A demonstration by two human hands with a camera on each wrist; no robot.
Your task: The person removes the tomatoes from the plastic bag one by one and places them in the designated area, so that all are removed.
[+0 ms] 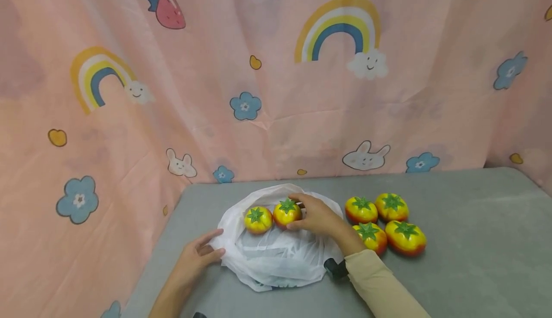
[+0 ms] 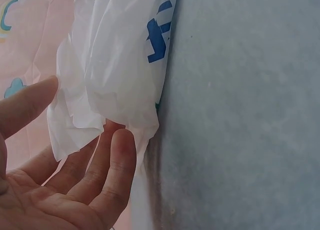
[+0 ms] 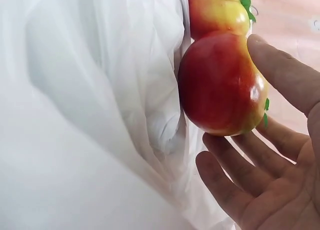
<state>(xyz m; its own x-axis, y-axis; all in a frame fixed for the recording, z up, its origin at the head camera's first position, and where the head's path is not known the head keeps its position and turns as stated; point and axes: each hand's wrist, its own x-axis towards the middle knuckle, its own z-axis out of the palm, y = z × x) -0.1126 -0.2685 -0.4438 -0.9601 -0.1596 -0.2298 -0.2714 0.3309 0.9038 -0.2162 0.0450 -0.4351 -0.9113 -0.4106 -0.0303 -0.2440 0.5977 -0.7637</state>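
Observation:
A white plastic bag (image 1: 280,260) lies on the table with its mouth spread wide. Two toy tomatoes, yellow and red with green star-shaped leaves, sit side by side inside the mouth. My right hand (image 1: 316,215) has its thumb and fingers on opposite sides of the right-hand tomato (image 1: 285,215); the other tomato (image 1: 258,221) touches it on the left. In the right wrist view, the thumb and fingertips meet the held tomato's (image 3: 220,85) sides. My left hand (image 1: 196,255) rests at the bag's left rim, thumb and fingers spread and relaxed against the crumpled plastic (image 2: 80,120).
Several more toy tomatoes (image 1: 405,238) stand in a cluster on the grey table (image 1: 474,260), right of the bag and beside my right forearm. A pink printed curtain (image 1: 276,78) hangs behind the table. Blue printing (image 2: 157,40) shows on the bag.

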